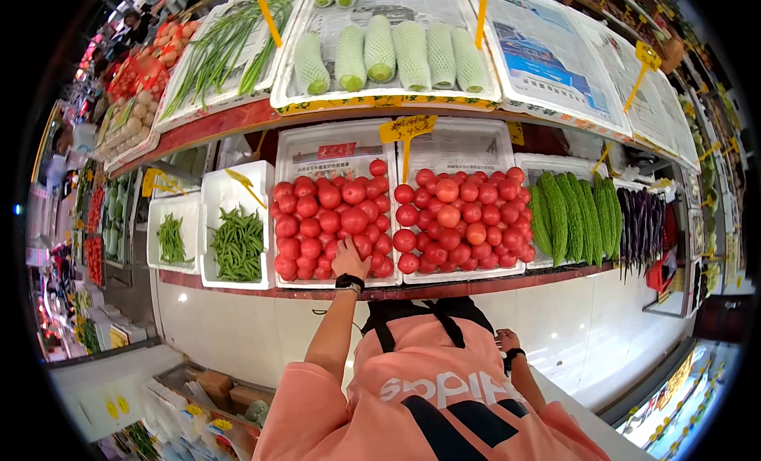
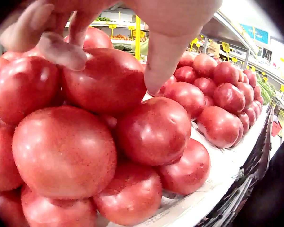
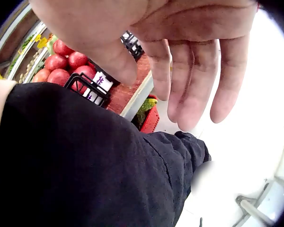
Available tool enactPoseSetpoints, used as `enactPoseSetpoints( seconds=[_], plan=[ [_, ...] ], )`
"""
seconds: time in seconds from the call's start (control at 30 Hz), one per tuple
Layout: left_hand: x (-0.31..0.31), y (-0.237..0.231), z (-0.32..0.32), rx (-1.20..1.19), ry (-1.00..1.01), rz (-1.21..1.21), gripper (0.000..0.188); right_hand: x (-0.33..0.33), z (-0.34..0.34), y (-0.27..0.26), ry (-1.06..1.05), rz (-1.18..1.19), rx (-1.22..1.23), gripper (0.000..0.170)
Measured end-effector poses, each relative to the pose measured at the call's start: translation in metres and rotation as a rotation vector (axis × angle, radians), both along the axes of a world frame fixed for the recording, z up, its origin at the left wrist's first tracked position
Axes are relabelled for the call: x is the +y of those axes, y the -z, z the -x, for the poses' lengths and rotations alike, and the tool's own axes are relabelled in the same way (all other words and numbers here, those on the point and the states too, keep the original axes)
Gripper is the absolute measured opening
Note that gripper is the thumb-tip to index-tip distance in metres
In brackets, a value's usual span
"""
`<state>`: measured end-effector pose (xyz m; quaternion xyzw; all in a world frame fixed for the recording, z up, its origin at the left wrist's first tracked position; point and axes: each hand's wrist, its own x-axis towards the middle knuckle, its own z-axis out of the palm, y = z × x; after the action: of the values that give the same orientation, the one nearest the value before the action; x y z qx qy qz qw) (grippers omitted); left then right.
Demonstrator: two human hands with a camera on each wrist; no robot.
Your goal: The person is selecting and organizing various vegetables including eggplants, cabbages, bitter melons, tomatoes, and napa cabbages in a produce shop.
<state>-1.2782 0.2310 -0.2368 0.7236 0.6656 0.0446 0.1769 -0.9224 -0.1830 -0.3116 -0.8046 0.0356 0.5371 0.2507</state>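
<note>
My left hand (image 1: 349,260) reaches into the left crate of tomatoes (image 1: 317,215), at the pile's front right. In the left wrist view its thumb and fingers straddle one red tomato (image 2: 106,82), the thumb at one side and fingertips on the other. That tomato sits among the others, with more tomatoes packed below and around it. Beside my body hangs my right hand (image 1: 507,340), its fingers loosely extended and holding nothing in the right wrist view. Next to the left crate stands a second crate of tomatoes (image 1: 464,215), lined with newspaper.
Left of the tomatoes are white boxes of green peppers (image 1: 238,243). To the right lie bitter melons (image 1: 567,215) and dark eggplants (image 1: 640,227). An upper shelf edge (image 1: 380,112) overhangs the crates, holding net-wrapped pale melons (image 1: 412,55). A yellow price tag (image 1: 407,129) stands between the tomato crates.
</note>
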Motion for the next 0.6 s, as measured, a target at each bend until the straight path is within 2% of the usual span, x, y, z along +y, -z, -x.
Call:
enactPoseSetpoints(
  seconds=[0.1, 0.17, 0.23, 0.33, 0.43, 0.53, 0.6],
  plan=[
    [0.004, -0.001, 0.000, 0.028, 0.035, -0.006, 0.081, -0.011, 0.014, -0.003, 0.074, 0.032, -0.009, 0.019],
    [0.007, -0.002, -0.002, 0.037, 0.039, -0.002, 0.081, -0.017, 0.024, -0.003, 0.022, 0.020, -0.090, 0.020],
    [0.007, 0.002, -0.002, 0.043, 0.043, -0.018, 0.081, -0.038, 0.030, 0.014, -0.070, -0.006, -0.160, 0.025],
    [0.005, 0.000, 0.002, 0.010, 0.061, -0.030, 0.081, -0.067, 0.034, 0.047, -0.032, -0.081, -0.178, 0.027],
    [0.002, -0.002, 0.005, 0.017, 0.070, -0.006, 0.082, -0.074, 0.039, 0.053, -0.043, -0.070, -0.198, 0.028],
    [0.001, 0.005, 0.010, 0.012, 0.094, -0.043, 0.083, -0.074, 0.041, 0.053, -0.075, -0.094, -0.225, 0.028],
    [0.000, 0.009, 0.009, 0.020, 0.088, -0.085, 0.083, -0.057, 0.045, 0.030, -0.100, -0.055, -0.250, 0.028]
  ],
)
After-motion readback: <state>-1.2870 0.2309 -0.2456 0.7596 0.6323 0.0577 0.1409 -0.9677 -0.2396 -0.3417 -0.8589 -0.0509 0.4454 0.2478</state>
